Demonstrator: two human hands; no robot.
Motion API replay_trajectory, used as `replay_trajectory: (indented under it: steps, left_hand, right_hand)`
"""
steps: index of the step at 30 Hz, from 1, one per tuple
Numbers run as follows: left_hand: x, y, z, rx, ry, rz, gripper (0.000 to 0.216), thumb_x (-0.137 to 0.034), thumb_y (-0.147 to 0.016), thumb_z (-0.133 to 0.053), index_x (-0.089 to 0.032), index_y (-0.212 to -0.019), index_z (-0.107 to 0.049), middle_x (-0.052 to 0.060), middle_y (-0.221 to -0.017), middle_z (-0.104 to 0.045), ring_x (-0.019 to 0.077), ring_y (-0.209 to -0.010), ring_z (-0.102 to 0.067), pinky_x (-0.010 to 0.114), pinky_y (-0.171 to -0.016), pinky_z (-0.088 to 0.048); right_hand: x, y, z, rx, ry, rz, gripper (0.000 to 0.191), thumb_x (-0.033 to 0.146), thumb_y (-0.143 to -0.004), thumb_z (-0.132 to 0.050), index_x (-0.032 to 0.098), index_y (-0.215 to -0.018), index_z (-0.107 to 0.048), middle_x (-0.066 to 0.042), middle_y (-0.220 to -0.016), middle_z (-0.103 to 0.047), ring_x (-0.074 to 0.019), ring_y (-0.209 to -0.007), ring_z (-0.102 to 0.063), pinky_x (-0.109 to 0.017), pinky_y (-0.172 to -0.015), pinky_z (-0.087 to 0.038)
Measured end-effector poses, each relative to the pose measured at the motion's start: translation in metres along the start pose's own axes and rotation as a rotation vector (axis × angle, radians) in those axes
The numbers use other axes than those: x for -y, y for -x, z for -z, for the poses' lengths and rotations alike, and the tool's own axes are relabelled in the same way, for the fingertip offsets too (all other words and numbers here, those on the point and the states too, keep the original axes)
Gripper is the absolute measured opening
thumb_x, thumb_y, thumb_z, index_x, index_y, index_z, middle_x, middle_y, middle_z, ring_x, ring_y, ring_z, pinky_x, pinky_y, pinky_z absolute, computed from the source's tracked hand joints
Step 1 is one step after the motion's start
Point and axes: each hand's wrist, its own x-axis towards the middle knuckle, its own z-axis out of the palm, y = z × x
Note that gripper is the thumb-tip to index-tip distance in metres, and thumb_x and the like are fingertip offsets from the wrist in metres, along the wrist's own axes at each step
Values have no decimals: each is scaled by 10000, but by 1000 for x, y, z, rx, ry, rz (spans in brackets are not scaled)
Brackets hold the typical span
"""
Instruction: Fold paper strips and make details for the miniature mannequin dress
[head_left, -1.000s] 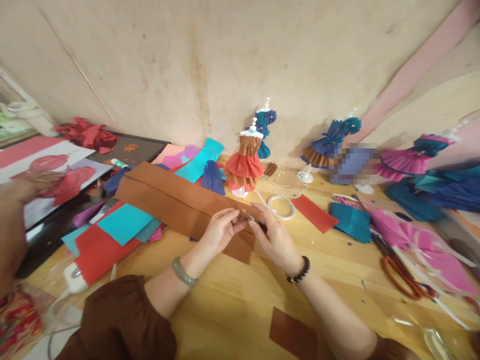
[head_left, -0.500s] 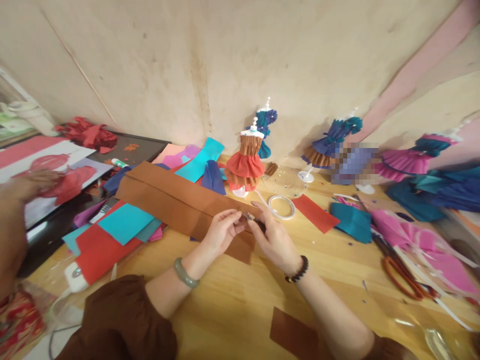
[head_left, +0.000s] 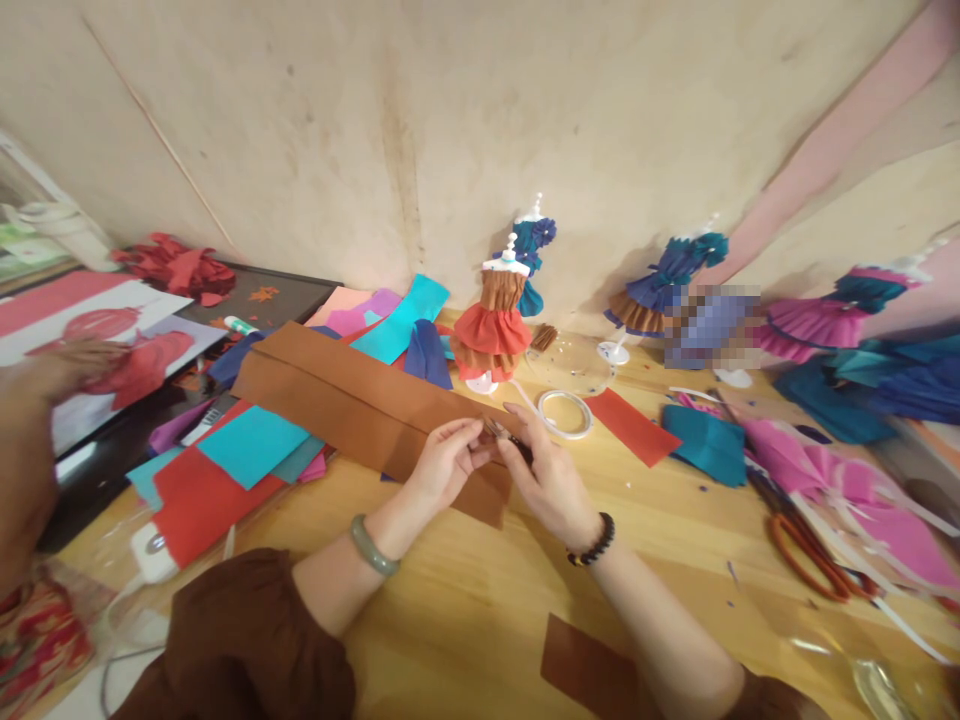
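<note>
And there's the small dark-handled tool (head_left: 517,443), gripped at a slant, metal tip pointing left, partly hidden, right over the long brown sheet (head_left: 337,388), lying slantwise, lengthwise line running along it

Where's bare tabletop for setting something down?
Bare wooden table shows between the forearms, left of the small brown rectangular sheet. Another nearly bare patch lies between the right hand and orange-handled scissors. Left of the left hand it's crowded: red sheet, turquoise sheet.

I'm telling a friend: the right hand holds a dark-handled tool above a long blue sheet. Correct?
Not quite: the head view shows the long sheet is brown, not blue. The right hand does hold the dark-handled tool above it.
</note>
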Motion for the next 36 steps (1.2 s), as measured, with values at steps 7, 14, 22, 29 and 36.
replay_trajectory:
  steps: [7,14,22,29,36]
  left_hand:
    - [3,0,0,-14,-56,-72,96,-204,-696,-711,-113,-707,-681,55,-762,-686,143,-719,-638,246,-684,-507]
    - [3,1,-1,-15,-73,-72,112,-218,-679,-724,-114,-700,-685,50,-737,-678,147,-718,-634,276,-726,-512]
    - [4,1,-1,-7,-87,-72,119,-225,-695,-714,-113,-727,-689,64,-767,-687,162,-738,-643,280,-709,-515]
    - [4,2,-3,3,-136,-100,132,-241,-700,-712,-116,-740,-696,75,-793,-701,184,-774,-656,301,-755,-513]
    - [4,2,-4,36,-151,-106,128,-235,-720,-697,-111,-750,-690,65,-767,-695,183,-760,-657,303,-737,-524]
  right_hand:
    - [3,-2,1,-23,86,24,419,298,-913,-385,177,-1313,-350,-97,-937,-676,-216,-728,-651,-339,-661,-508]
    - [0,-2,-2,-25,149,47,431,303,-910,-383,172,-1319,-359,-101,-926,-684,-218,-708,-657,-327,-631,-510]
    - [3,-3,-3,-32,133,20,398,306,-923,-362,162,-1293,-380,-97,-893,-688,-213,-683,-653,-321,-620,-507]
    - [4,-3,-1,-41,169,56,421,310,-919,-371,162,-1313,-363,-113,-961,-684,-226,-735,-660,-330,-640,-507]
    - [3,-5,-3,-53,182,67,401,305,-924,-361,167,-1300,-380,-102,-941,-689,-221,-705,-659,-319,-613,-499]
